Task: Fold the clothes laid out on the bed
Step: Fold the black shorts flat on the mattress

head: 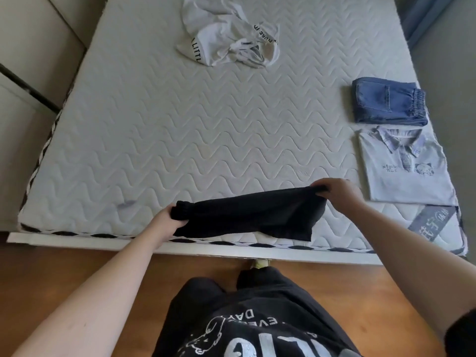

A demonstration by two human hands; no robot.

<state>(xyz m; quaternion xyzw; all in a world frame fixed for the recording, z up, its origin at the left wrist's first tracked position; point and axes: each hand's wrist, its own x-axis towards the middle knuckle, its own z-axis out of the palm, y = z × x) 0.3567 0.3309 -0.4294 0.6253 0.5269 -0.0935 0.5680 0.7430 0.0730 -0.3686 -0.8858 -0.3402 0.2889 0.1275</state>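
Both hands' fingers, left [172, 219] and right [334, 189], pinch black shorts [252, 215] over quilted mattress [180, 130] (wood floor [77, 264] below).

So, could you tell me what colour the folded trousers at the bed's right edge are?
Blue denim, clearest in the head view.

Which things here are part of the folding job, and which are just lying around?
Part of the job: black garment gripped by left hand and right hand; crumpled white garment; folded jeans; folded polo shirt.
Just there: mattress; mattress label.
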